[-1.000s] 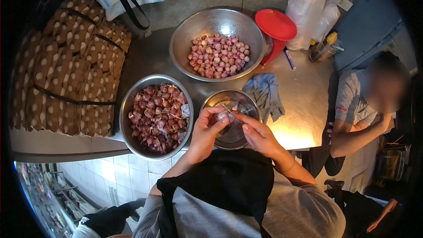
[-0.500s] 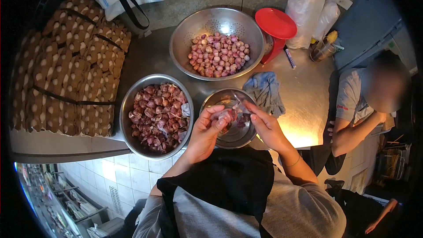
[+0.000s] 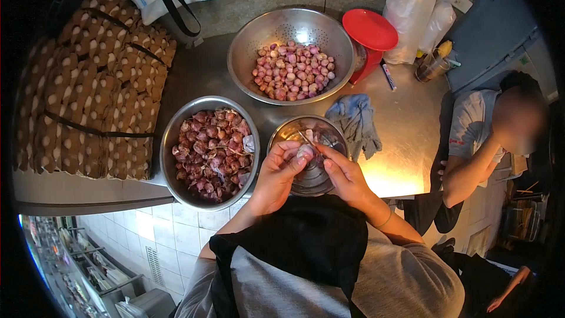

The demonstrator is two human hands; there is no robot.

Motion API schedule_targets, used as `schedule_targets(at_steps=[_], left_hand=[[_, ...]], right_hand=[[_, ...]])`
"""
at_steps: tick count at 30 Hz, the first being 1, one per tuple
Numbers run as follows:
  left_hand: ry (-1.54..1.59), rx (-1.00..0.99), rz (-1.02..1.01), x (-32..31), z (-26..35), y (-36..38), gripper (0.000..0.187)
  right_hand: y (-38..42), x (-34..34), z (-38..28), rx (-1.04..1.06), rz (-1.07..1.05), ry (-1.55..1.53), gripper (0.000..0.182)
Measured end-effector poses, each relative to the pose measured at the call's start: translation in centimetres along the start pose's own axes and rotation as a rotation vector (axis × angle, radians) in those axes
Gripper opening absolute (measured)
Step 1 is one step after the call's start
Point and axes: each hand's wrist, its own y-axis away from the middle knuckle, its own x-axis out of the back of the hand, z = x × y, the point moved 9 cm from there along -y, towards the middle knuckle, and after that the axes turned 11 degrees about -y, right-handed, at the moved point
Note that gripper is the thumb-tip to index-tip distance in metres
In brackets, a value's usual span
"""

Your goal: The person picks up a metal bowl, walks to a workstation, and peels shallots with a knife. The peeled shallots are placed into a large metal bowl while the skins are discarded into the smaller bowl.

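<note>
In my left hand [image 3: 279, 178] a pale, pinkish shallot [image 3: 305, 152] is pinched between thumb and fingers. My right hand [image 3: 346, 178] is closed around a small knife [image 3: 306, 139], its thin blade pointing up and left beside the shallot. Both hands are over a small steel bowl [image 3: 339, 135], with a few scraps visible inside. Left of it, a larger steel bowl [image 3: 170, 185] is filled with unpeeled shallots [image 3: 212, 147]. Behind, a steel colander [image 3: 244, 41] holds a heap of peeled shallots [image 3: 294, 70].
A crumpled blue-grey cloth [image 3: 356, 121] lies right of the small bowl. Further back are a red scale [image 3: 371, 30], a marker [image 3: 389, 76] and white plastic bags [image 3: 409, 20]. Stacked egg trays [image 3: 94, 94] fill the left. Another person [image 3: 474, 135] sits at the right.
Dark reddish skin between my hands is gone from view, and the shallot now shows paler. My right hand has moved slightly left and down, bringing the knife closer to it.
</note>
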Motion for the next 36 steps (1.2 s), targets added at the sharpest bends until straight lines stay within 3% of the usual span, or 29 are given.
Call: schedule_targets(at_steps=[6,9,11,14,20,26,32,36], left_hand=[[0.035,0.021,0.006,-0.8,0.4,0.0,0.028],[0.089,0.093,0.042,-0.4,0.1,0.1,0.028],[0.094,0.111,0.034,-0.1,-0.1,0.1,0.028],[0.0,0.091,0.037,0.9,-0.9,-0.2,0.029],[0.027,0.105,-0.033,-0.6,-0.1,0.1,0.03],[0.276,0.205,-0.005,0.2,0.4,0.0,0.035],[0.188,0.18,0.034,0.5,0.4,-0.6,0.035],[0.015,0.346,0.022,1.4,-1.2,0.2,0.032]], right_hand=[[-0.2,0.7,1.5,-0.115,0.068,-0.232,0.034],[0.4,0.1,2.1,-0.291,0.021,-0.315,0.033],[0.6,-0.4,2.1,-0.286,-0.023,-0.289,0.034],[0.1,-0.6,0.8,-0.089,-0.048,-0.167,0.034],[-0.9,2.3,0.4,0.029,0.103,-0.045,0.036],[-0.5,3.3,2.4,-0.008,0.097,-0.182,0.037],[0.2,2.2,-0.1,-0.011,0.126,-0.074,0.042],[0.2,2.3,0.6,-0.024,0.109,-0.045,0.042]])
